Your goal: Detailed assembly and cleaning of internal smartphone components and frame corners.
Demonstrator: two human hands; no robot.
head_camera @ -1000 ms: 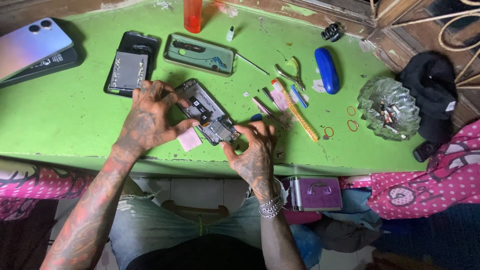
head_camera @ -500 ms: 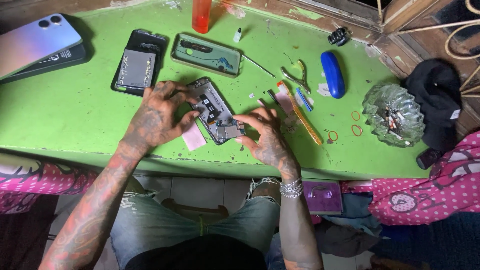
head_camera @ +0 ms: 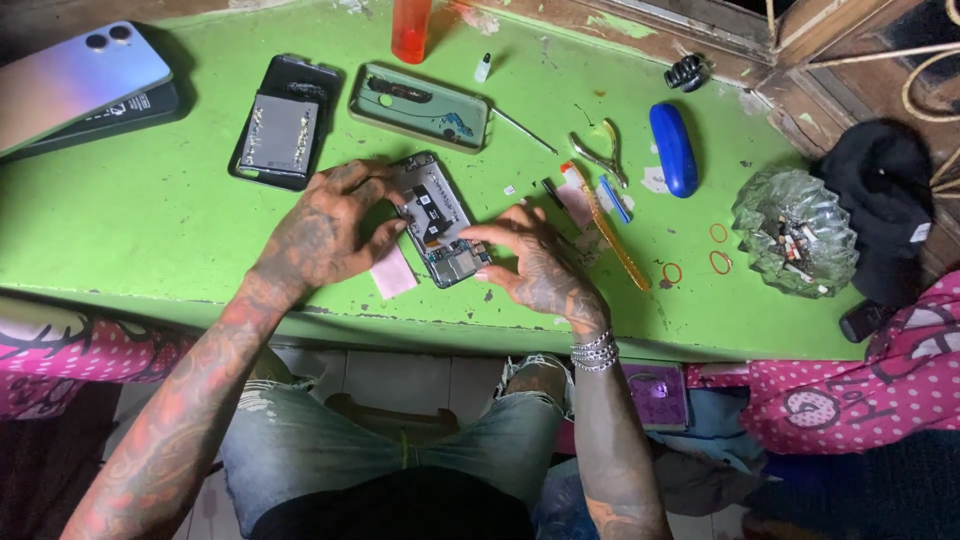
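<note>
An opened phone (head_camera: 437, 215) with its circuit boards bare lies tilted on the green table (head_camera: 130, 230). My left hand (head_camera: 330, 225) rests on the phone's left edge and holds it down. My right hand (head_camera: 535, 260) hovers at the phone's right side, and its fingertips pinch something small over the lower board; I cannot make out what. A small pink pad (head_camera: 392, 274) lies beside the phone under my left hand.
A second open phone (head_camera: 282, 122) and a phone case (head_camera: 420, 105) lie further back. A whole phone (head_camera: 75, 80) rests on a box at the far left. Cutters (head_camera: 600, 150), a yellow tool (head_camera: 610, 225), a blue case (head_camera: 673, 148), rubber bands (head_camera: 715, 250) and a glass ashtray (head_camera: 795, 230) sit right.
My right hand has lifted from the phone's lower end to its right side. The view has shifted, so the table sits lower in the frame. My left hand stays on the phone.
</note>
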